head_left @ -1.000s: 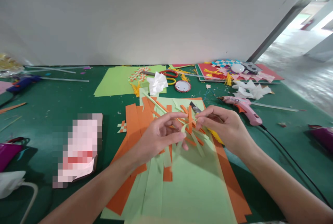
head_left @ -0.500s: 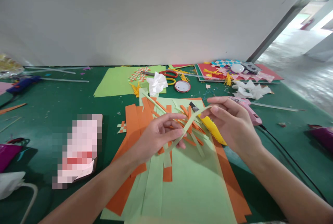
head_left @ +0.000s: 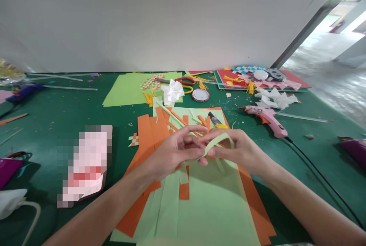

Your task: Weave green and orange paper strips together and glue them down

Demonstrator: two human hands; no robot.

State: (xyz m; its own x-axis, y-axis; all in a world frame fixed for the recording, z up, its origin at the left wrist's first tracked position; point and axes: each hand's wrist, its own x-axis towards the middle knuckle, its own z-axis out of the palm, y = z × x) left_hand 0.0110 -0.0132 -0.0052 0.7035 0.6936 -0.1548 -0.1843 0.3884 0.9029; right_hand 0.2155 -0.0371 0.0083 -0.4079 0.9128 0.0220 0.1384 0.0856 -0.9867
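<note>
A narrow light green paper strip (head_left: 215,141) arches in a loop between my two hands. My left hand (head_left: 180,149) is closed, pinching the strip between thumb and fingers. Close beside it, my right hand (head_left: 233,145) grips the strip too, its fingertips near those of the left. Below the hands lie a large light green paper sheet (head_left: 211,204) and orange paper (head_left: 254,208). Loose orange and green strips sit under and behind the fingers. A yellow-handled craft knife (head_left: 215,119) is partly covered by my right hand.
A pink glue gun (head_left: 268,118) with a black cord lies to the right. Scissors (head_left: 187,82), crumpled tissue (head_left: 172,91) and a round tape roll (head_left: 200,95) are behind the paper. A blurred-out phone (head_left: 88,162) lies left; a blue glue gun (head_left: 25,93) is farther left.
My right hand has moved left and slightly down toward my left hand, uncovering the glue gun. The strip, stretched out before, now bends into a loop. My left hand has barely moved.
</note>
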